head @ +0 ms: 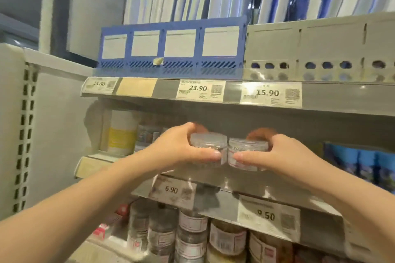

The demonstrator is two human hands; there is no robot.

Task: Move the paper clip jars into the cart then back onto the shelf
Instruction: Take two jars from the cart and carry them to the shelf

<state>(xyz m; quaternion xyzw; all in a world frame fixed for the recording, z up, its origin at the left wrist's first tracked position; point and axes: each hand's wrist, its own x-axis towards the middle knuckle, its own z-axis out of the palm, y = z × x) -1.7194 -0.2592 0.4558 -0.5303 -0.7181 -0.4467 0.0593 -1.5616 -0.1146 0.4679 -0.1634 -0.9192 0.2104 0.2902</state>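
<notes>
Two small, round, clear plastic paper clip jars with clear lids sit side by side at chest height, the left jar (pixel 208 145) and the right jar (pixel 248 151), close enough that they seem to touch. Each has a white label low on its wall, and the contents are too blurred to make out. The left hand (pixel 181 147) wraps one jar, thumb across the front and fingers curled behind. The right hand (pixel 284 153) grasps the other the same way.

They are probably light and stiff, with smooth, somewhat slippery walls. A grip round the body below the lid looks safest, since a lid might loosen.

The jars hover at the mouth of the grey metal shelf (pixel 252 186). I cannot tell whether they rest on it. White price tags (pixel 171 189) line its front edge. Labelled jars (pixel 192 230) crowd the shelf below, and a blue plastic file rack (pixel 171 49) stands above. No cart is visible.
</notes>
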